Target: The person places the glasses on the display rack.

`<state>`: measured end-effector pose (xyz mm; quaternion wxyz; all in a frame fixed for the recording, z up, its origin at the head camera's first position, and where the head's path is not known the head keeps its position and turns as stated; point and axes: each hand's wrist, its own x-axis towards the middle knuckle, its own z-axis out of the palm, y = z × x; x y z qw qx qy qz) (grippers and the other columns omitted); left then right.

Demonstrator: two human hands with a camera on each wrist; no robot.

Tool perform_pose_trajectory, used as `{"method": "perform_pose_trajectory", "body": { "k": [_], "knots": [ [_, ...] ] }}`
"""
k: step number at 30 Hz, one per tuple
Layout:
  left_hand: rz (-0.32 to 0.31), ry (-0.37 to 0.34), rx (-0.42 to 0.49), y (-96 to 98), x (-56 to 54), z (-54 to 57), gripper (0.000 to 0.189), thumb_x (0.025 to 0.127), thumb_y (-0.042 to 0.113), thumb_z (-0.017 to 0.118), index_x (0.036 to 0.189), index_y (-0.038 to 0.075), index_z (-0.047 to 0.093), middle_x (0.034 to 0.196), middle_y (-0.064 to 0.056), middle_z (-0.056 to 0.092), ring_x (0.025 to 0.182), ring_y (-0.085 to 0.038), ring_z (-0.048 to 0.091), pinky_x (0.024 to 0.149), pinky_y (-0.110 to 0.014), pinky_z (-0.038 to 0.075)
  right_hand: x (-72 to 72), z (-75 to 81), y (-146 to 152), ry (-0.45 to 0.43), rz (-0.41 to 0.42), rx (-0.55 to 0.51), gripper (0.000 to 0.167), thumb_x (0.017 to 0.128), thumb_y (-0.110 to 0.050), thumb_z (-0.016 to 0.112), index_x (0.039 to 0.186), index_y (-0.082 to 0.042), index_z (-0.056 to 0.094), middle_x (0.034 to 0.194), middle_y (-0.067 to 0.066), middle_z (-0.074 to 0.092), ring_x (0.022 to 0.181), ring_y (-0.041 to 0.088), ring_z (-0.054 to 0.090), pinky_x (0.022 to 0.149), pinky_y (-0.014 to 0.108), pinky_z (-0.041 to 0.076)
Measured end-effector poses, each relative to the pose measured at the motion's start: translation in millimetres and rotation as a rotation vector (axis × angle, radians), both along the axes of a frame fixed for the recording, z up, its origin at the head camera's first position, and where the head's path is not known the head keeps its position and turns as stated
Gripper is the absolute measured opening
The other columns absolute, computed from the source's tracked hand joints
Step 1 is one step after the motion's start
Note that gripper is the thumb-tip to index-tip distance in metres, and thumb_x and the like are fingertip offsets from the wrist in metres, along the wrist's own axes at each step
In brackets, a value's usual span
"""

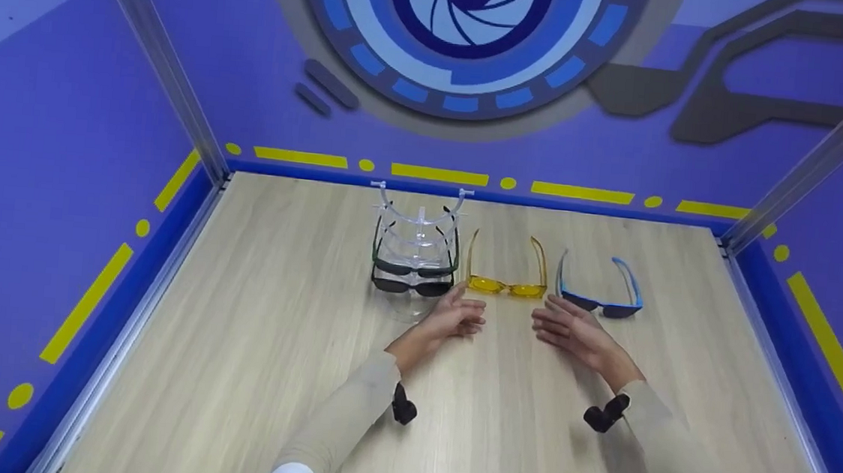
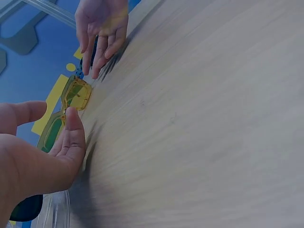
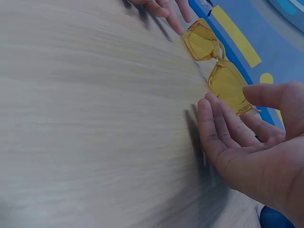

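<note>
Yellow glasses: the yellow glasses (image 1: 491, 286) stand toward the far edge of the counter (image 1: 497, 423), a little right of its middle, with lenses facing the near edge.
Left hand: the left hand (image 1: 450, 318) has its grip spread, holding nothing, just beside the yellow glasses; whether it touches them or the clear stand (image 1: 421, 225), I cannot tell.
Right hand: the right hand (image 1: 572, 331) also has its grip spread, holding nothing, between the yellow glasses and the blue glasses (image 1: 615, 310).
Hidden: in the head view, the right hand covers part of one blue-framed lens; the transparent base of the stand is difficult to see.
Cut off: the near edge of the counter; in the right wrist view, most of the left hand.
Head view only: two dark pairs (image 1: 415, 270) hang whole on the stand.
Right wrist view: both yellow lenses appear clearly, while the left wrist view hides one partly behind fingers.
</note>
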<state>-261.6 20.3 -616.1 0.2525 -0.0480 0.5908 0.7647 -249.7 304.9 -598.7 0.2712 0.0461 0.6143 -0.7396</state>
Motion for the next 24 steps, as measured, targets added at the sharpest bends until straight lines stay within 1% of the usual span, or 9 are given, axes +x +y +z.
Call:
{"method": "perform_pose_trajectory", "body": {
  "k": [4, 9, 14, 17, 20, 24],
  "knots": [
    [-0.015, 0.008, -0.005, 3.6, -3.3, 0.4, 0.083, 0.097, -0.001, 0.059, 0.165, 0.015, 0.015, 0.144, -0.023, 0.059, 0.084, -0.011, 0.069, 0.069, -0.022, 0.060, -4.4, 1.0, -3, -0.010, -0.026, 0.013, 0.070, 0.109, -0.013, 0.047, 0.164, -0.004, 0.006, 0.148, 0.017, 0.057, 0.124, 0.021, 0.066, 0.112, 0.038, 0.051],
    [-0.002, 0.016, -0.010, 3.4, -4.9, 0.5, 0.082, 0.097, -0.001, 0.059, 0.164, 0.015, 0.016, 0.141, -0.023, 0.060, 0.083, -0.011, 0.070, 0.069, -0.023, 0.061, -9.3, 0.3, -8, -0.024, -0.022, 0.034, 0.069, 0.109, -0.012, 0.047, 0.165, -0.007, 0.006, 0.151, 0.019, 0.053, 0.129, 0.024, 0.063, 0.113, 0.039, 0.050],
    [-0.005, 0.021, -0.001, 3.5, -3.8, -2.8, 0.083, 0.096, -0.001, 0.060, 0.164, 0.015, 0.016, 0.139, -0.024, 0.062, 0.079, -0.010, 0.069, 0.064, -0.022, 0.059, -7.3, 1.5, -9, -0.021, -0.021, 0.041, 0.069, 0.109, -0.014, 0.048, 0.165, -0.007, 0.008, 0.150, 0.019, 0.054, 0.129, 0.026, 0.063, 0.111, 0.038, 0.052],
    [-0.019, 0.024, -0.007, 1.7, -1.2, -3.8, 0.084, 0.096, 0.001, 0.061, 0.164, 0.014, 0.015, 0.138, -0.024, 0.063, 0.078, -0.010, 0.069, 0.064, -0.022, 0.059, -3.9, 2.1, -8, -0.015, -0.006, 0.043, 0.069, 0.109, -0.015, 0.048, 0.164, -0.005, 0.008, 0.147, 0.017, 0.058, 0.127, 0.025, 0.065, 0.110, 0.037, 0.053],
    [-0.038, 0.018, -0.009, -1.8, 3.7, -2.2, 0.084, 0.097, 0.002, 0.062, 0.164, 0.014, 0.014, 0.138, -0.024, 0.063, 0.079, -0.009, 0.069, 0.065, -0.021, 0.059, 0.9, 2.3, -7, -0.014, 0.013, 0.041, 0.068, 0.109, -0.015, 0.047, 0.164, -0.003, 0.008, 0.143, 0.015, 0.062, 0.124, 0.025, 0.066, 0.108, 0.037, 0.054],
    [-0.078, 0.006, -0.006, -8.2, 11.3, 0.9, 0.085, 0.097, 0.001, 0.063, 0.165, 0.013, 0.013, 0.138, -0.023, 0.063, 0.079, -0.009, 0.068, 0.067, -0.021, 0.059, 8.6, 4.0, -4, -0.012, 0.051, 0.041, 0.069, 0.110, -0.014, 0.046, 0.163, -0.001, 0.005, 0.144, 0.017, 0.061, 0.125, 0.025, 0.066, 0.108, 0.037, 0.054]
  ]
}}
